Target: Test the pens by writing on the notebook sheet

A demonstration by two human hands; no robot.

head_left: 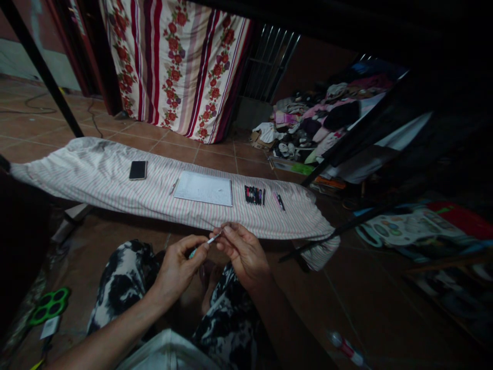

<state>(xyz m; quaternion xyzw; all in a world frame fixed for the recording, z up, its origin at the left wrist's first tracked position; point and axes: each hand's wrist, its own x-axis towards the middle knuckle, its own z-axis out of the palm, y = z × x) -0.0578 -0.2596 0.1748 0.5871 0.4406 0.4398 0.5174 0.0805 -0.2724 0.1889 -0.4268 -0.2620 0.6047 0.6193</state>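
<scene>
My left hand (179, 264) and my right hand (241, 249) meet over my lap, both pinched on a thin pen (210, 240) with a teal end. Each hand grips one end of it. Beyond them lies a long board covered in striped cloth (96, 177). On it rest a spiral notebook (204, 188), a row of several pens (254, 195), two more pens (279, 201), another pen (174, 186) left of the notebook, and a black phone (137, 169).
A floral striped curtain (181, 61) hangs at the back. A heap of clothes and shoes (316, 123) lies at the back right. A green plastic piece (50, 304) sits on the tiled floor at left. A small bottle (346, 348) lies at lower right.
</scene>
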